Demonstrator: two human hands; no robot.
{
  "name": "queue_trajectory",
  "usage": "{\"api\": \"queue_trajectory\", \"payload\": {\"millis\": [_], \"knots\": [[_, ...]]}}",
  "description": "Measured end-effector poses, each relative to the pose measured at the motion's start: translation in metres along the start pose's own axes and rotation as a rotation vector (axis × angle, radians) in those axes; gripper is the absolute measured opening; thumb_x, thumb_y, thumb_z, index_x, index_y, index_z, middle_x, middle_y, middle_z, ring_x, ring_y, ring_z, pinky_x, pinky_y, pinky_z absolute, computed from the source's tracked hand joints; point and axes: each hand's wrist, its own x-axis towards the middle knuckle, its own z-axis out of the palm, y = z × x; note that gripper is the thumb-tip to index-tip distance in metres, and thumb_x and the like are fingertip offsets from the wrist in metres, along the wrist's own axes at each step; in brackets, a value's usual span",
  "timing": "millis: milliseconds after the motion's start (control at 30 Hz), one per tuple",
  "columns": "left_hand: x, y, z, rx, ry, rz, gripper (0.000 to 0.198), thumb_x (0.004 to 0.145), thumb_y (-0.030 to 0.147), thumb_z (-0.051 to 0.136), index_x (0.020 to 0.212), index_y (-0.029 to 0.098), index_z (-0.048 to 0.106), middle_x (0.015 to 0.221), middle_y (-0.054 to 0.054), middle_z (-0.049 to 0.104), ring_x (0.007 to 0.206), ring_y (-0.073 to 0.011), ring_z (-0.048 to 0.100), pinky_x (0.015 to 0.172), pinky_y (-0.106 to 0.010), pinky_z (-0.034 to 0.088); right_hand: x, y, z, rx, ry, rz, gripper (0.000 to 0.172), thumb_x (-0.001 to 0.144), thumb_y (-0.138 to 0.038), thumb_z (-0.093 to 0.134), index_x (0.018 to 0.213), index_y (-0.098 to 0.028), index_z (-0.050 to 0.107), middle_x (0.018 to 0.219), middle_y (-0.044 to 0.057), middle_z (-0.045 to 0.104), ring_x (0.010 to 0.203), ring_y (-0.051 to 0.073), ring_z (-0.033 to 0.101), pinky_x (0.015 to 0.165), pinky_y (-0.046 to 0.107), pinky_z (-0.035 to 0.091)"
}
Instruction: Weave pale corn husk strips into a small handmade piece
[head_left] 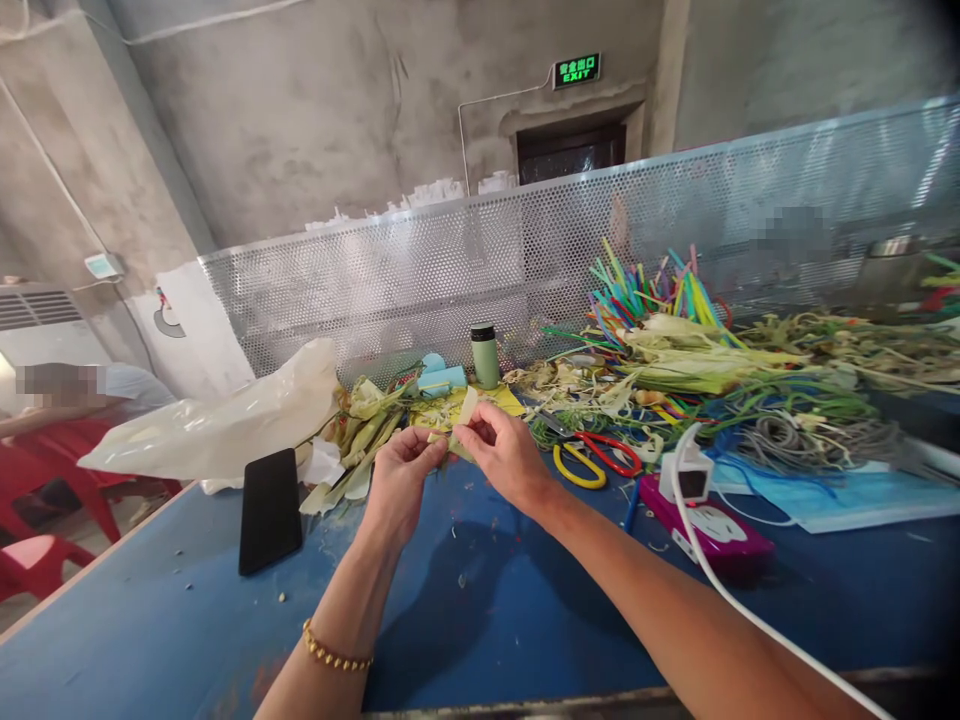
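Observation:
A pale yellow-green strip that looks like corn husk (469, 405) is pinched between both of my hands above the blue table (465, 580). My left hand (401, 475) has its thumb and fingers closed on the strip's lower left end. Close beside it, my right hand (504, 445) grips the same piece, and a short flat end sticks up past the fingers. Where the fingers press together, part of the strip is hidden. A gold bead bracelet (330, 650) circles my left wrist.
Dried husks (360, 440) and a black phone (270, 510) lie left. Behind stands a green bottle (485, 360). Right are scissors (611, 455) with red and yellow handles, a purple power socket (720, 535) with a white cable, more husks (690, 350) and coloured stems (652, 300). A perforated metal screen (420, 270) spans the back.

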Motion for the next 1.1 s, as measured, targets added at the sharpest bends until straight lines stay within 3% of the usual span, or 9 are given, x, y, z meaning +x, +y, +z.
{"api": "queue_trajectory", "payload": {"millis": [367,600,833,967,1100], "knots": [[-0.003,0.005,0.004,-0.082,-0.108,-0.072,0.023,0.068,0.030,0.081,0.073,0.013,0.066,0.067,-0.001,0.064,0.066,-0.0117,0.059,0.068,-0.024,0.041,-0.002,0.007,0.005,-0.117,0.090,-0.018,0.014,0.082,-0.023,0.057,0.072,-0.021,0.047,0.064,0.001,0.061,0.056,0.013,0.056,0.057,0.023,0.041],[-0.002,0.001,0.004,0.059,-0.019,-0.031,0.025,0.065,0.030,0.082,0.067,0.013,0.064,0.061,-0.001,0.064,0.059,-0.0103,0.054,0.061,-0.023,0.039,-0.001,0.004,0.003,-0.142,0.077,-0.033,0.017,0.084,-0.024,0.057,0.071,-0.020,0.047,0.063,0.000,0.059,0.056,0.012,0.052,0.057,0.023,0.038],[0.002,-0.001,-0.001,0.042,0.131,0.045,0.023,0.062,0.029,0.082,0.069,0.013,0.068,0.060,0.000,0.063,0.058,-0.0098,0.052,0.060,-0.023,0.039,0.001,-0.003,-0.006,-0.333,-0.017,-0.061,0.037,0.093,-0.035,0.050,0.060,-0.018,0.048,0.056,-0.001,0.051,0.052,0.010,0.040,0.054,0.025,0.028],[0.004,-0.005,-0.005,-0.010,0.173,0.068,0.023,0.061,0.029,0.083,0.068,0.014,0.068,0.065,-0.001,0.065,0.062,-0.0102,0.054,0.064,-0.023,0.041,-0.004,-0.005,0.000,-0.469,-0.113,-0.118,0.028,0.089,-0.031,0.060,0.064,-0.017,0.057,0.064,0.002,0.059,0.059,0.012,0.047,0.058,0.026,0.028],[0.004,-0.007,-0.004,-0.047,0.169,0.055,0.023,0.060,0.028,0.084,0.070,0.014,0.068,0.067,-0.001,0.066,0.065,-0.0103,0.055,0.065,-0.023,0.041,-0.007,-0.004,0.005,-0.487,-0.111,-0.118,0.017,0.086,-0.028,0.064,0.073,-0.017,0.064,0.075,0.003,0.066,0.065,0.013,0.054,0.061,0.025,0.032]]}}
